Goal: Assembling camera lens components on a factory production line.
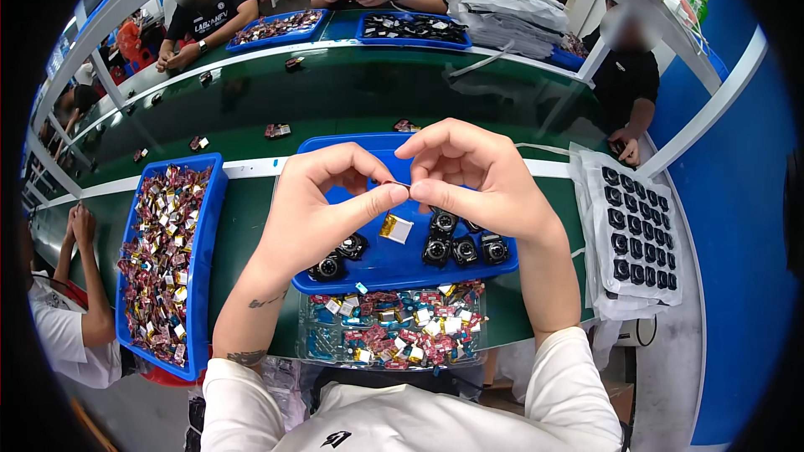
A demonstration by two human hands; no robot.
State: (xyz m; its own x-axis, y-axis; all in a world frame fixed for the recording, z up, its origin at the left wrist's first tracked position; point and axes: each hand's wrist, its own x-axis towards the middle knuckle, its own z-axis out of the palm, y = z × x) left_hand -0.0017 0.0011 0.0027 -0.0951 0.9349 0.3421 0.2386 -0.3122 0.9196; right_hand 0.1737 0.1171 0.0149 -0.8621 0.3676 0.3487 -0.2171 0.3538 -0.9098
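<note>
Far across the belt from me lies a heap of clear plastic bags (509,8), grey-white and crumpled. At my right a white sheet pack (634,230) holds rows of small black parts under clear film. I see no screens or signs.

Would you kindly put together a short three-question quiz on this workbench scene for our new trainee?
1. True or false: the left hand and right hand meet fingertip to fingertip above the blue tray.
2. What lies on the blue tray just below the fingertips? A) a small yellow and white flat part B) a screwdriver C) a roll of tape
3. Fill in: the small round black parts in that tray lie under the ___ hand.

Key
1. True; they pinch something tiny between them.
2. A
3. right
</note>
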